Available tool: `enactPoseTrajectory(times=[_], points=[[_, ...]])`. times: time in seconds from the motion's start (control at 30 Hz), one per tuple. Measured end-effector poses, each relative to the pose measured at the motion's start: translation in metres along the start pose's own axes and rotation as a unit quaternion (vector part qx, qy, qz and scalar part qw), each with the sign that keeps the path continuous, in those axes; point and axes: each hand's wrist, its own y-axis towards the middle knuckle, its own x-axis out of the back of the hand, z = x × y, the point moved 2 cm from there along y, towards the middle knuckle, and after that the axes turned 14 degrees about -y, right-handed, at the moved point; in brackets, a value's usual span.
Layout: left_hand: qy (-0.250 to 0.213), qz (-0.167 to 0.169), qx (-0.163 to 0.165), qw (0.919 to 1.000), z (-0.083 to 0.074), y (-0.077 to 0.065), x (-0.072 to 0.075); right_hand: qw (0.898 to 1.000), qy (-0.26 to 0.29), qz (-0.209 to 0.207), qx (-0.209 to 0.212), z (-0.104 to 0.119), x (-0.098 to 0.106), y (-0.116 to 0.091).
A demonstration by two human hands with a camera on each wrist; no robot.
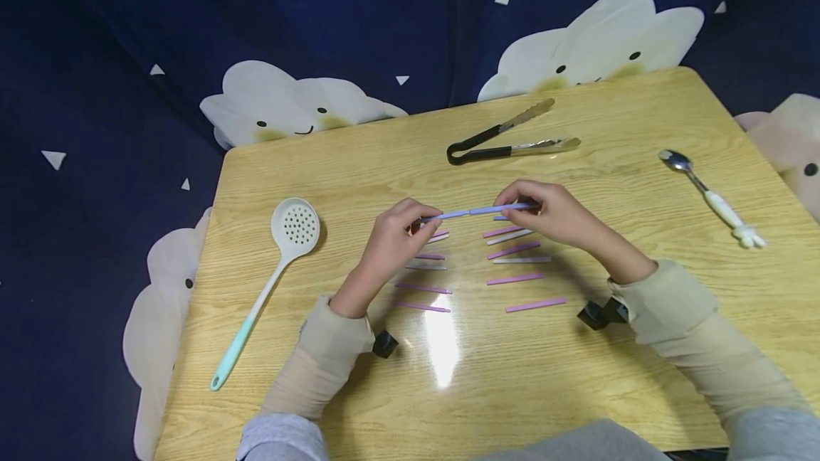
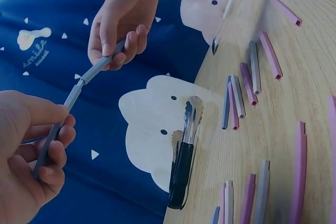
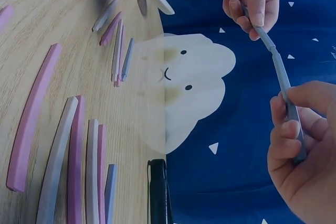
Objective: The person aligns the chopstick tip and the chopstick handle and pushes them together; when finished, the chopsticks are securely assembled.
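Observation:
My left hand (image 1: 400,237) pinches a thin blue tube-like stick (image 1: 453,215) between thumb and fingers. A second blue stick (image 1: 490,210) is gripped by my right hand (image 1: 554,213). Both are held above the table, and their ends meet between the hands; a narrower tip shows at the joint (image 2: 81,82) in the left wrist view. Below the hands lie two loose columns of similar sticks, pink, white and blue. One pink stick (image 1: 536,304) is nearest me on the right, and another pink stick (image 1: 423,306) lies on the left. Some left-column sticks are partly hidden by my left hand.
A slotted skimmer (image 1: 296,226) with a mint handle lies at the left of the wooden table (image 1: 487,390). Black-handled tongs (image 1: 480,148) lie spread at the back. A spoon (image 1: 717,205) with a white handle is at the right. A dark blue cloud-print cloth (image 1: 410,20) hangs behind.

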Motion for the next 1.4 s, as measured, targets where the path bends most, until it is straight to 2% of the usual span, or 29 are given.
enactPoseTrajectory(times=[0.17,0.47,0.87,1.1,1.27,1.4], points=[[0.004,0.006,0.003,1.0,-0.001,-0.001,0.0,1.0,0.001,0.0,-0.005,0.001,-0.001,0.0],[0.014,0.013,-0.012,0.9998,-0.005,-0.002,0.0,1.0,0.008,-0.018,0.004,0.007,-0.005,0.0],[-0.015,-0.014,-0.061,0.9979,-0.012,-0.001,0.001,0.998,0.005,-0.061,0.025,0.015,-0.004,-0.001],[-0.028,-0.022,-0.081,0.9961,-0.012,-0.001,-0.001,0.995,0.014,-0.076,0.056,0.016,-0.004,-0.002],[-0.03,-0.028,-0.08,0.996,-0.012,-0.001,-0.002,0.994,0.017,-0.082,0.07,0.017,-0.005,-0.002],[-0.029,-0.026,-0.071,0.9968,-0.011,-0.002,-0.004,0.995,0.022,-0.076,0.066,0.016,-0.005,-0.002]])
